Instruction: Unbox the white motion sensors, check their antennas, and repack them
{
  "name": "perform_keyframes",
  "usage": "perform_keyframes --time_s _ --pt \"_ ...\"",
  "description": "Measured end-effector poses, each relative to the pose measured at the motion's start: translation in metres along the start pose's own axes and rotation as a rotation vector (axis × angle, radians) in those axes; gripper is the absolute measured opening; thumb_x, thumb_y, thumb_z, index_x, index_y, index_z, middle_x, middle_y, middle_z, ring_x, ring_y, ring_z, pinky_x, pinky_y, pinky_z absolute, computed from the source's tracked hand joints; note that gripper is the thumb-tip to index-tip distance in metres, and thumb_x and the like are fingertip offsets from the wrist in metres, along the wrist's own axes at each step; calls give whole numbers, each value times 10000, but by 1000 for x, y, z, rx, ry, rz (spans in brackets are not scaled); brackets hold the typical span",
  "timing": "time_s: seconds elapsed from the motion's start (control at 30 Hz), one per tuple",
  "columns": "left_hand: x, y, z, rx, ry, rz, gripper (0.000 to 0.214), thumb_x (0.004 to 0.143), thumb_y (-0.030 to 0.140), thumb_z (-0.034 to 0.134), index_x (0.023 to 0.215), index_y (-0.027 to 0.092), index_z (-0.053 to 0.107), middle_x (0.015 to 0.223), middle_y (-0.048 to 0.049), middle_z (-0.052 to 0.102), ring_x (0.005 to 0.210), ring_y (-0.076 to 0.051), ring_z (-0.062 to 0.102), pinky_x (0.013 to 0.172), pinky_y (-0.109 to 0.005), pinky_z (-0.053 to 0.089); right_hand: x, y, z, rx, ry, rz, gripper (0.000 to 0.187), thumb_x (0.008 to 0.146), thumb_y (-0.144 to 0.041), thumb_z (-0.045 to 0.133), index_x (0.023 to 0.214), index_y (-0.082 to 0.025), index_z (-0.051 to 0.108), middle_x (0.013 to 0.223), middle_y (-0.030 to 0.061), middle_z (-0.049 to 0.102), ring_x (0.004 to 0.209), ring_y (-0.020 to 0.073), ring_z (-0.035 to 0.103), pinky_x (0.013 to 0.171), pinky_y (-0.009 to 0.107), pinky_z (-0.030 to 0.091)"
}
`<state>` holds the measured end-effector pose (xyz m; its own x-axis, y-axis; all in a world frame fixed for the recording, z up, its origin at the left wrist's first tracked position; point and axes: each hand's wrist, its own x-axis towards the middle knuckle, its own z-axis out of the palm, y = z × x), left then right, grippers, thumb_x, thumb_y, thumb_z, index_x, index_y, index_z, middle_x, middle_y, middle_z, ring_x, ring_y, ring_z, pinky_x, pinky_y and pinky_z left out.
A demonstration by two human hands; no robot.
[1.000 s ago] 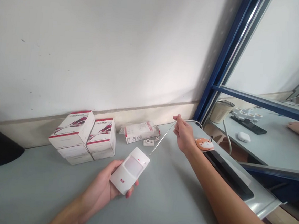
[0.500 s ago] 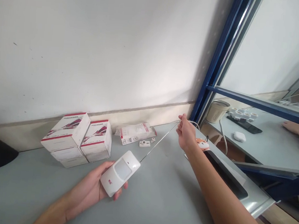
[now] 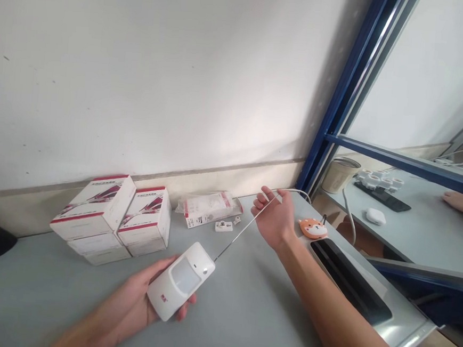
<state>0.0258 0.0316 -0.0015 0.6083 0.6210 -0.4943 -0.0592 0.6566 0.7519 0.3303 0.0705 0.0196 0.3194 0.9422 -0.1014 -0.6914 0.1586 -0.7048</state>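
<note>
My left hand (image 3: 141, 300) is closed around a white motion sensor (image 3: 181, 282), its windowed front turned up toward me. A thin metal antenna (image 3: 236, 239) runs out of the sensor's top, extended up and to the right. Near the antenna's far end is my right hand (image 3: 274, 217), palm up, fingers apart and loosely curled. The rod's tip passes in front of these fingers; whether they touch it I cannot tell. Beyond the sensor lie a small white bracket (image 3: 223, 226) and a smaller white piece (image 3: 237, 220).
White-and-red boxes (image 3: 100, 206) are stacked at the left by the wall. An opened flat carton (image 3: 212, 209) with clear plastic lies behind the bracket. At right are an orange animal-face case (image 3: 313, 229), a dark phone-like slab (image 3: 347, 279) and a blue frame post (image 3: 342, 91). Another person's hand (image 3: 459, 201) rests beyond.
My right hand has opened from a pinch at the antenna's tip and turned palm up, shifting slightly left. The sensor in my left hand sits a little lower and further left.
</note>
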Motion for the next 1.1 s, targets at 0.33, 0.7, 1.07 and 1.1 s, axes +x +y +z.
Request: perform_keyframes --time_s 0.33,0.7,1.07,1.1 --pt "3 -4 7 -127 190 132 329 925 384 669 1048 96 769 897 -198 768 733 -312 698 664 -416 541 -55 42 44 -251 -314 24 373 902 -394 325 798 -236 646 804 51 471 741 219 411 720 351 420" --pt "7 -16 28 -296 91 268 350 966 321 562 1027 48 772 857 -190 739 780 -328 697 734 -446 542 -81 83 37 -580 -545 131 467 1036 -529 239 1103 -241 601 894 19 574 598 153 542 584 301 476" --pt "8 -20 22 -456 34 306 374 952 289 608 1220 48 707 1123 -245 737 973 -335 715 856 -435 544 -26 53 2 -1441 -114 -697 349 990 -443 575 1287 -267 624 1224 125 644 1142 330 580 915 465 504" --pt "8 -20 22 -460 42 306 390 956 293 604 1239 41 696 1115 -251 733 968 -328 714 859 -432 545 -22 53 -2 -1501 -119 -672 378 972 -438 610 1313 -277 625 1231 122 658 1146 340 579 913 472 504"
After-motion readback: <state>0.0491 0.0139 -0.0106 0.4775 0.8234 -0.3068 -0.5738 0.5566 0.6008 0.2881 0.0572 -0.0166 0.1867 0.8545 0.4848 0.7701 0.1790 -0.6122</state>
